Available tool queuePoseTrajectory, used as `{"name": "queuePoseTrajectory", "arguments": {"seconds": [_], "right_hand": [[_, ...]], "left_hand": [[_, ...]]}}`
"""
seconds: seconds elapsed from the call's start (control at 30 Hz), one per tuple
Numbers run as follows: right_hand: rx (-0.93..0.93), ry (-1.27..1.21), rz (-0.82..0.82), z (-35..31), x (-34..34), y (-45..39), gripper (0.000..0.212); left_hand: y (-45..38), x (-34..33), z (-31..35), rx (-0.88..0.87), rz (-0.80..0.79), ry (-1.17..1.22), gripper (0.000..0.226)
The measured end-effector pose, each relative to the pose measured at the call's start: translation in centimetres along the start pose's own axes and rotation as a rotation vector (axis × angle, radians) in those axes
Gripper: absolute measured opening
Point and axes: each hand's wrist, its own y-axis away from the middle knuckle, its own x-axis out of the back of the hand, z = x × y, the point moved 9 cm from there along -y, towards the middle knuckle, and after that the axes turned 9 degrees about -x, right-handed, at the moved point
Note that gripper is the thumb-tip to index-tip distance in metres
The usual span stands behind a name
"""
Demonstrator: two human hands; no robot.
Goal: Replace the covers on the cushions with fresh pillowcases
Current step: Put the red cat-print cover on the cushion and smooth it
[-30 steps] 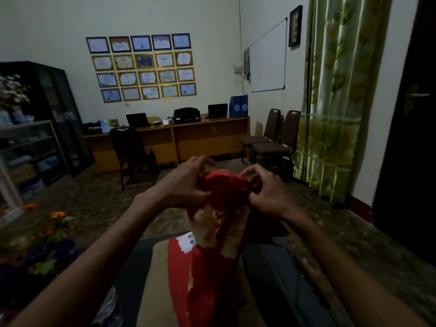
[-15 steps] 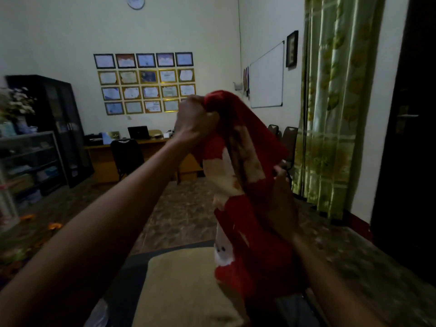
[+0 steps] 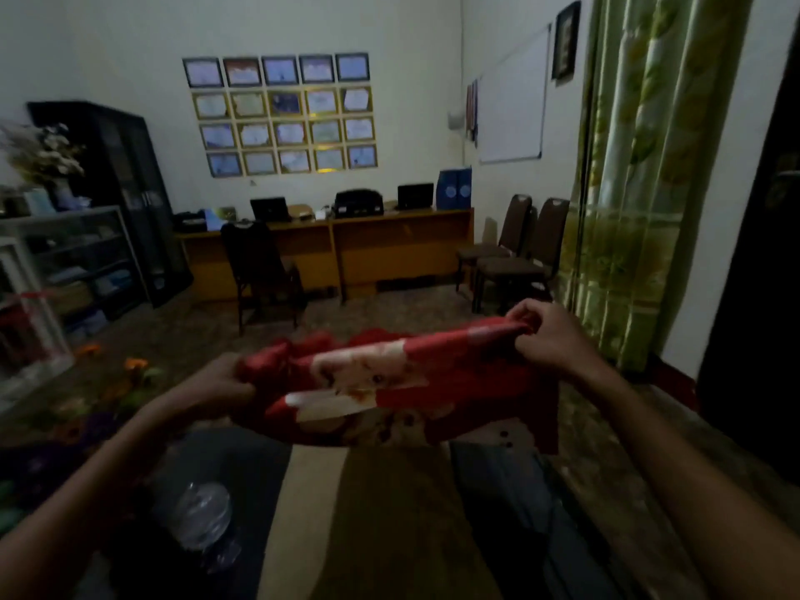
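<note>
Now the red pillowcase (image 3: pixel 389 383) is stretched sideways between both hands, where half a second ago it hung in a bunch from the raised left hand. The left hand (image 3: pixel 225 387) has come down and grips the gathered left end, fingers curled round the cloth; the right hand (image 3: pixel 543 339) pinches the upper right corner, no longer hidden behind the fabric. A pale printed figure shows on the red cloth. The pillowcase hangs in the air above a tan cushion (image 3: pixel 368 526), which lies below between the forearms, with a crumpled clear plastic wrap (image 3: pixel 203 519) just beside its left edge. Further off, a long wooden desk (image 3: pixel 346 249) carries laptops and a printer under rows of framed certificates (image 3: pixel 281 114). A whiteboard (image 3: pixel 511 97) hangs on the right wall beside a green curtain (image 3: pixel 636 179). Two chairs (image 3: pixel 515 249) stand near the curtain, and a black chair (image 3: pixel 259 266) stands at the desk.
</note>
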Motion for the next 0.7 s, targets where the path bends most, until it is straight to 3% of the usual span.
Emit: {"name": "queuePoseTrajectory", "arguments": {"seconds": [0.07, 0.17, 0.2, 0.3, 0.33, 0.4, 0.5, 0.6, 0.7], "right_hand": [[0.007, 0.196, -0.217, 3.3, -5.1, 2.3, 0.009], [0.027, 0.460, -0.532, 9.7, -13.1, 7.1, 0.022], [0.041, 0.519, -0.619, 11.8, -15.3, 8.6, 0.024], [0.033, 0.613, -0.786, 15.9, -19.6, 11.8, 0.028], [0.025, 0.611, -0.785, 16.4, -20.0, 12.1, 0.029], [0.025, 0.594, -0.758, 16.7, -20.3, 12.4, 0.048], [0.006, 0.583, -0.794, 16.0, -20.1, 12.9, 0.087], [-0.024, 0.602, -0.816, 16.1, -20.0, 13.3, 0.088], [-0.011, 0.599, -0.742, 15.9, -20.1, 13.7, 0.095]], "left_hand": [[2.7, -4.7, -5.4, 0.098, -0.282, -0.171, 0.020], [7.7, -13.0, -11.6, 0.214, -0.718, -0.420, 0.039], [8.8, -15.4, -13.1, 0.254, -0.784, -0.440, 0.047], [8.3, -19.5, -13.9, 0.250, -0.553, -0.302, 0.102], [7.8, -20.4, -13.0, 0.185, -0.487, -0.320, 0.105], [7.3, -21.7, -11.0, 0.021, -0.449, -0.481, 0.080], [7.2, -21.0, -9.1, -0.019, -0.337, -0.614, 0.030], [7.2, -19.5, -8.1, -0.069, -0.257, -0.642, 0.023], [7.9, -18.7, -7.4, -0.245, -0.260, -0.412, 0.004]]}}
